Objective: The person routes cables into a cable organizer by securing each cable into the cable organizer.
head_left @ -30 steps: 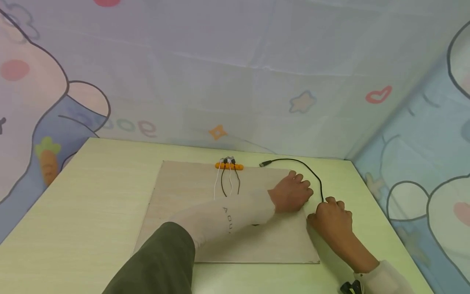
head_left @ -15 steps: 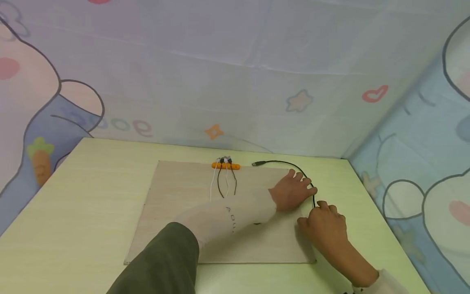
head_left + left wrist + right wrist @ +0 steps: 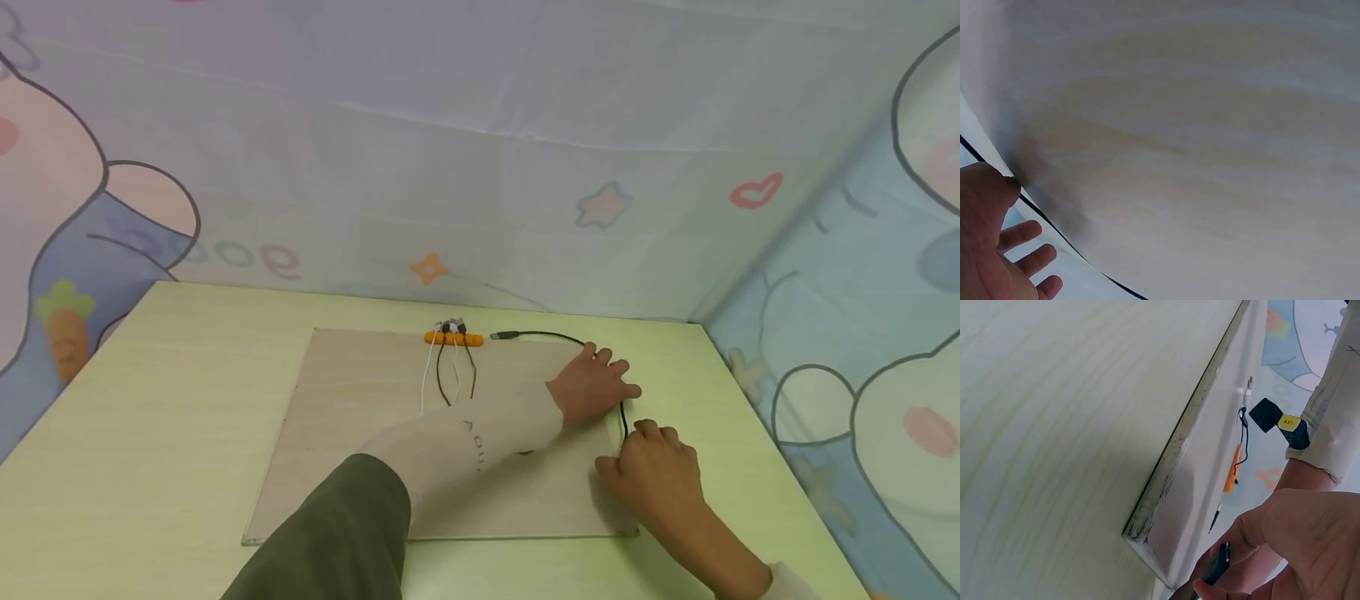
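A black USB cable point(image 3: 551, 333) lies along the far right of a pale board point(image 3: 337, 433), its loose plug point(image 3: 504, 335) pointing left. My left hand point(image 3: 588, 392) rests over the board's right edge and covers part of the cable. In the left wrist view the left fingers point(image 3: 1036, 257) are stretched apart, with the cable running under the hand. My right hand point(image 3: 656, 471) holds the cable's near end beside the board. A dark connector point(image 3: 1217, 565) shows between its thumb and fingers in the right wrist view.
An orange cable holder point(image 3: 453, 339) at the board's far edge carries several white and black cables. My left forearm point(image 3: 465, 442) crosses above the board. A printed cloth point(image 3: 375, 150) hangs behind the light wooden table point(image 3: 187, 417).
The loose plug has slid left, closer to the orange holder. My left fingers have spread and now cover the cable. My right hand has moved left towards the board; the view has shifted slightly.
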Demonstrator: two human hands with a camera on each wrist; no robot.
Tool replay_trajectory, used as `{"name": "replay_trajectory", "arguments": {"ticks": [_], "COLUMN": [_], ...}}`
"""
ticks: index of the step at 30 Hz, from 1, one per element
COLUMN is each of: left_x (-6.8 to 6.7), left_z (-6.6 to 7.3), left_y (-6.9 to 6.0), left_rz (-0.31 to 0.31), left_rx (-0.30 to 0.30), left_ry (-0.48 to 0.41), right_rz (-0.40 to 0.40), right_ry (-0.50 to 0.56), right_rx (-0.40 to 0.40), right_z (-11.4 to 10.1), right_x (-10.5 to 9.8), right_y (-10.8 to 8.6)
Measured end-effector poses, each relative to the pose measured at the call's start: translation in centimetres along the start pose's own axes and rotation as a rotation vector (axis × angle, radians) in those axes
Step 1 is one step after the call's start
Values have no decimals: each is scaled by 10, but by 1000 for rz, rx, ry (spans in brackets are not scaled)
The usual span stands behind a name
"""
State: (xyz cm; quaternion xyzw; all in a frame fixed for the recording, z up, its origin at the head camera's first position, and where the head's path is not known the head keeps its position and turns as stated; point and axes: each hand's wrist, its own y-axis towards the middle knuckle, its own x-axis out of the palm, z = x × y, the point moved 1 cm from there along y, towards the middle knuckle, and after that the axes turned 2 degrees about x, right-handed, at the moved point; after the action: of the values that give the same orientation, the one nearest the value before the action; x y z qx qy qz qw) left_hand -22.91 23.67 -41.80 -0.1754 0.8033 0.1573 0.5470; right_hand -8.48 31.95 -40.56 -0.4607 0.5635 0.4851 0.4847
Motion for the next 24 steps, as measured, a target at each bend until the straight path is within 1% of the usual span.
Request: {"name": "replay_trajectory", "arguments": {"ticks": [7,12,15,18,21,24], "left_x": [-4,-6,-4,0,5,8], "left_z": [-2,-8,-15,-22,-27,-30], "left_y": [-2,-6,-7,-6,-4,-2], "left_rz": [27,36,20,-6,-40,-51], "left_rx": [-10,-18,-32,-54,-58,-59], "left_ry": [11,-3,-1,19,18,10], "right_rz": [-38,-91,-126,-142,-140,-126], "right_ry": [-4,-17,-23,-26,-38,-53], "right_rx": [20,48,56,54,46,37], "right_z": [1,2,2,3,4,5], "right_x": [-1,-1,1,4,7,9], "right_y": [0,0,0,0,0,0]}}
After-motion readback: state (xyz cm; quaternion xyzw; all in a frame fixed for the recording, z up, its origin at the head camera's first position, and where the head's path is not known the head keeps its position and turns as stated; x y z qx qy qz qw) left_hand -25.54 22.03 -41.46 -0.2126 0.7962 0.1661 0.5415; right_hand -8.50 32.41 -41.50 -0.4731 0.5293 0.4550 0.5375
